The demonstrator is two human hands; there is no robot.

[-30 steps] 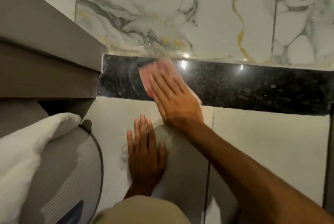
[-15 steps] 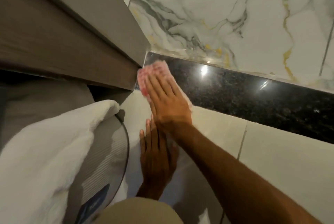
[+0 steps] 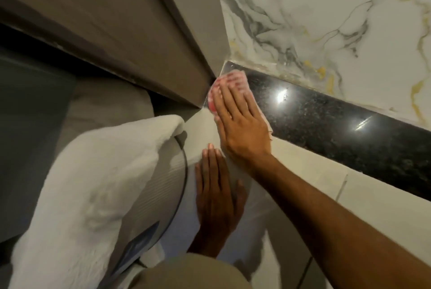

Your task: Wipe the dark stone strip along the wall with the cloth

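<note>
A glossy black speckled stone strip (image 3: 338, 123) runs across the wall from centre to lower right, between white marble above and plain tiles below. A pink and white cloth (image 3: 229, 81) lies flat on the strip's far left end, against the brown panel. My right hand (image 3: 240, 123) presses on the cloth with fingers flat and together; the cloth shows past the fingertips and at the hand's right side. My left hand (image 3: 217, 197) rests flat and open on the plain tile below, holding nothing.
A brown wooden panel (image 3: 130, 32) juts from the wall at upper left, meeting the strip's end. A white towel (image 3: 88, 186) drapes over a rounded grey ribbed object (image 3: 158, 190) at lower left. White gold-veined marble (image 3: 326, 15) fills the upper right.
My right hand has slid the cloth left along the strip into the corner by the brown panel. The view has swung and tilted. My left hand stays flat on the tile.
</note>
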